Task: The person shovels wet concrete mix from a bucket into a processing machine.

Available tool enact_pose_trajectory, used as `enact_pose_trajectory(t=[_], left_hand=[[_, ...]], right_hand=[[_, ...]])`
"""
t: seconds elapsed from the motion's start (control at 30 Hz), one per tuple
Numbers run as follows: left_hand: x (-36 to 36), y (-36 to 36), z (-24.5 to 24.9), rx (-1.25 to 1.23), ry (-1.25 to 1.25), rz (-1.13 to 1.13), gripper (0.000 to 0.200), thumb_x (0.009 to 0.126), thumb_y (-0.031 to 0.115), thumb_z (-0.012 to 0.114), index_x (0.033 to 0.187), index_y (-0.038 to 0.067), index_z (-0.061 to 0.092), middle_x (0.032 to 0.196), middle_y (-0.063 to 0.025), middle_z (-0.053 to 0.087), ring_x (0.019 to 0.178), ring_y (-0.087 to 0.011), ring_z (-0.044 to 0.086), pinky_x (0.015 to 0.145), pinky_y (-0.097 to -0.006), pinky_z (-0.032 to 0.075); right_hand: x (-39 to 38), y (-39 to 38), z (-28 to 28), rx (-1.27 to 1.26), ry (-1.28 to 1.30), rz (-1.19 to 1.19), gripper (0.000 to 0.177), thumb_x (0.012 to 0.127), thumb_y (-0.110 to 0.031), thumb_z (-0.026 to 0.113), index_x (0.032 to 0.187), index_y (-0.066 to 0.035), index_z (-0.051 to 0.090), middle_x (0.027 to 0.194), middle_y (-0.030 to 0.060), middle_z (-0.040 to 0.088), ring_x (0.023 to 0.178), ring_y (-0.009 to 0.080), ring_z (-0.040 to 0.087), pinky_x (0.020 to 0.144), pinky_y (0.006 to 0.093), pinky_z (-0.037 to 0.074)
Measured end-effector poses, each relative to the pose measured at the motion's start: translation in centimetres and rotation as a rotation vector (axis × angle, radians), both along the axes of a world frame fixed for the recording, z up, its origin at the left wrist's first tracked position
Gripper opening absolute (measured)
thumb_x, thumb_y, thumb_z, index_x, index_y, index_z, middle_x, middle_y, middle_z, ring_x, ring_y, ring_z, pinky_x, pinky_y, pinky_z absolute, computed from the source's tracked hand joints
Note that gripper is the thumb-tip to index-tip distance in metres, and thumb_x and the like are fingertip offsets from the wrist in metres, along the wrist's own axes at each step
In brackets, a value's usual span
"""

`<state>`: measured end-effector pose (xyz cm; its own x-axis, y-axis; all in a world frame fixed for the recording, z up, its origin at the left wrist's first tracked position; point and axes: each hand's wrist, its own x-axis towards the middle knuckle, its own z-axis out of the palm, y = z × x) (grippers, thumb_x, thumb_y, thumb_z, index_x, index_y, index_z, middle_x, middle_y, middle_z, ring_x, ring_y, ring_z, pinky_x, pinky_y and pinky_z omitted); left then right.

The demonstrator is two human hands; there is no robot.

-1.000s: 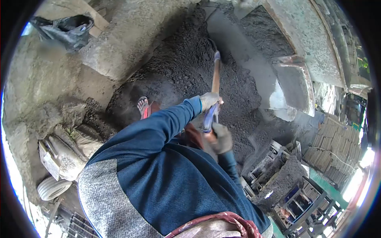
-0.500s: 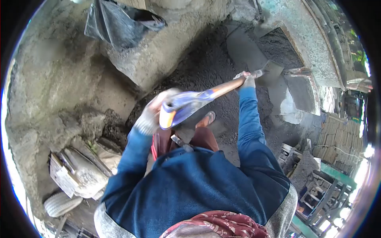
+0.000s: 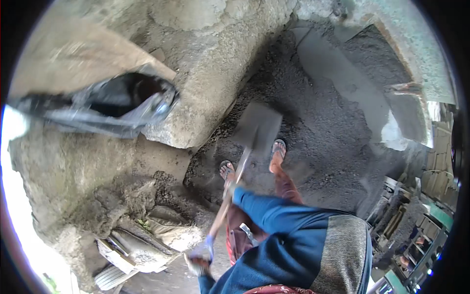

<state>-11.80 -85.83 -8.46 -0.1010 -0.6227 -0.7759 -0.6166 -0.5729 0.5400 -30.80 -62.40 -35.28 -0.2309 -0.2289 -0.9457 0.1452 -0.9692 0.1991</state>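
Observation:
The shovel (image 3: 221, 215) slants across the front of my body, its flat grey blade (image 3: 258, 128) over the dark gravelly material (image 3: 323, 147) near my feet. My left hand (image 3: 199, 262) is closed round the blue handle end, low in the view. Further down the shaft, close to the blade, my right hand (image 3: 230, 188) wraps the wood, blurred and partly covered by the blue sleeve. The blade looks smeared by motion; whether it bears a load I cannot tell.
A black plastic bag (image 3: 117, 100) lies on the concrete ledge (image 3: 196, 108) at the left. Wet grey mix (image 3: 338, 73) is at the upper right beside a rusty-edged metal sheet (image 3: 416, 115). Boards and sacks (image 3: 147, 245) lie lower left; a metal frame (image 3: 416, 245) stands lower right.
The shovel blade has swung from the upper right to the middle, near my feet. Both hands have moved down and the handle end is lower. The view has shifted, with the black bag larger at left.

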Motion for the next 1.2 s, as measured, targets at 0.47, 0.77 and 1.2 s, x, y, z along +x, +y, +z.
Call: enact_pose_trajectory(t=[0.47, 0.77, 1.2], left_hand=[[-20.0, 23.5, -20.4, -0.046, 0.181, -0.254, 0.047, 0.092, 0.054, 0.062, 0.074, 0.015, 0.042, 0.060, 0.0020, 0.040, 0.045, -0.0126, 0.038, 0.039, -0.0283, 0.031], [-15.5, 21.4, -16.5, -0.185, 0.123, -0.371, 0.048, 0.096, 0.053, 0.055, 0.071, 0.015, 0.039, 0.053, -0.0013, 0.041, 0.039, -0.0144, 0.039, 0.035, -0.0303, 0.034], [-21.4, 32.0, -13.0, 0.399, 0.065, -1.059, 0.057, 0.086, 0.066, 0.062, 0.074, 0.011, 0.051, 0.056, -0.0014, 0.046, 0.043, -0.0147, 0.044, 0.038, -0.0307, 0.037]], right_hand=[[-14.2, 26.4, -24.9, 0.248, 0.186, 0.294, 0.011, 0.095, -0.022, 0.059, 0.099, -0.013, 0.054, 0.081, 0.0052, 0.057, 0.062, 0.0242, 0.057, 0.057, 0.0442, 0.050], [-8.8, 25.5, -13.3, 0.341, 0.035, 0.237, 0.019, 0.087, -0.002, 0.066, 0.094, -0.010, 0.049, 0.066, 0.0068, 0.055, 0.053, 0.0260, 0.057, 0.046, 0.0447, 0.048], [11.9, 45.1, 6.5, 0.806, -0.262, -0.462, 0.007, 0.089, -0.006, 0.062, 0.089, -0.010, 0.055, 0.068, 0.0052, 0.055, 0.050, 0.0241, 0.055, 0.045, 0.0418, 0.047]])
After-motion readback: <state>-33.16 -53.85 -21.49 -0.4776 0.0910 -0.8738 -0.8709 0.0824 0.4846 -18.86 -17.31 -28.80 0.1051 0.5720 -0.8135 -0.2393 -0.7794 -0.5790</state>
